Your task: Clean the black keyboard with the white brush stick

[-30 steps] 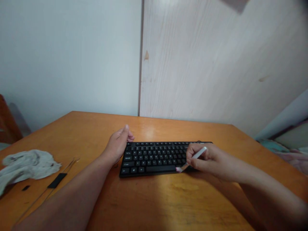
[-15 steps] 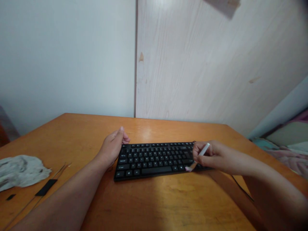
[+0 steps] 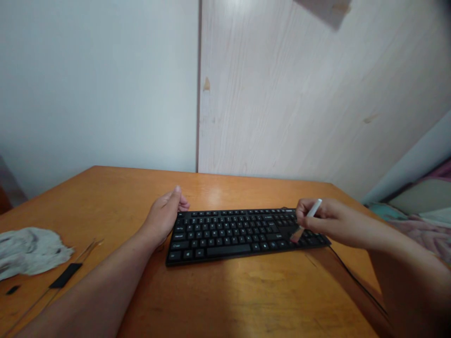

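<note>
A black keyboard [image 3: 225, 234] lies on the wooden table. My left hand [image 3: 165, 213] is closed at its far left corner, thumb up and fingers curled against the edge; part of the grip is hidden. My right hand [image 3: 317, 216] pinches a small brush [image 3: 313, 209] with a white handle. The brush slants down to the left, and its pinkish bristle tip touches keys near the arrow keys. Part of the number pad is hidden under the right hand.
A crumpled whitish cloth [image 3: 31, 252] lies at the left of the table [image 3: 275, 300]. Near it are a black strip [image 3: 66, 275] with thin cords and a small black piece [image 3: 13, 289]. The keyboard's cable [image 3: 359, 281] runs off at the right. A wall stands behind.
My right hand has moved right with the brush, from beside the space bar to near the arrow keys, uncovering more of the keyboard. My left hand has stayed put.
</note>
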{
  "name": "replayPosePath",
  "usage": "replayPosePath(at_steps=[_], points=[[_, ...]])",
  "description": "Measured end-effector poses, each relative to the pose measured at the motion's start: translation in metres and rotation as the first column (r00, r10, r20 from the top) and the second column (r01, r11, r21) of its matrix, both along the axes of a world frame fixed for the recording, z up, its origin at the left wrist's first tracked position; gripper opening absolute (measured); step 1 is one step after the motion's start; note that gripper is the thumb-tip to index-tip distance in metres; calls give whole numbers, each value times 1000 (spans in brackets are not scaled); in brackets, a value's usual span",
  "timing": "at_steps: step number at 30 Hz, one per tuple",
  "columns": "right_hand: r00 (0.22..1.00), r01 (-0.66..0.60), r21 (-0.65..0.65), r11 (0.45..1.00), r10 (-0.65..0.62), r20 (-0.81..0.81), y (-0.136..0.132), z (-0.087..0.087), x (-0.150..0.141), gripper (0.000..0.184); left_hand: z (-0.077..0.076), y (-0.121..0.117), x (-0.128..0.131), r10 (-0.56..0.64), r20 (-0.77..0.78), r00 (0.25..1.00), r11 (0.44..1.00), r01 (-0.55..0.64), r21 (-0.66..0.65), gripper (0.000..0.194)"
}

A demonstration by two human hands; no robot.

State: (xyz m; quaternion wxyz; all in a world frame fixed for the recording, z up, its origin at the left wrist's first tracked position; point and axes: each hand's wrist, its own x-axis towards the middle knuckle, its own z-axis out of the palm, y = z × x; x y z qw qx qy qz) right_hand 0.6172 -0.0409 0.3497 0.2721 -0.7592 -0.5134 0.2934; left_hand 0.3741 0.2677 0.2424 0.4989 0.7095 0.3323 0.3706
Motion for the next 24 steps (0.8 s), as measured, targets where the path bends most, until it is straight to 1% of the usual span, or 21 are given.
replayPosePath(at_steps=[3,5,7,9,12,15,17,19,21,24], points=[[995,-5,42,999,9,-104,2,0,-6,28,-2,2,0,-10,9,1000,1000,10,-7,61],[992,-15,46,999,21,-128,5,-2,-9,31,-4,3,0,-15,11,1000,1000,15,-10,61],[994,-23,34,999,26,-108,6,-4,-8,31,-4,3,0,-20,14,1000,1000,20,-4,61],[999,-18,14,1000,19,-46,6,-5,-5,31,-3,2,0,-24,14,1000,1000,23,4,60],[998,53,40,998,-54,21,6,-6,1,29,-2,1,0,-23,9,1000,1000,23,14,60],[984,167,158,973,-173,28,9,-9,5,28,0,-1,0,-18,9,1000,1000,17,17,61],[972,209,244,947,-229,54,12,-13,6,26,2,-2,0,-13,7,1000,1000,13,10,62],[958,223,302,927,-265,107,17,-20,9,21,3,-3,-1,-11,4,1000,1000,11,7,62],[945,230,320,919,-289,151,20,-27,12,17,5,-4,-1,-9,-2,1000,1000,9,14,62],[949,235,322,917,-287,126,23,-36,14,16,6,-5,-1,-6,-4,1000,1000,6,24,61]])
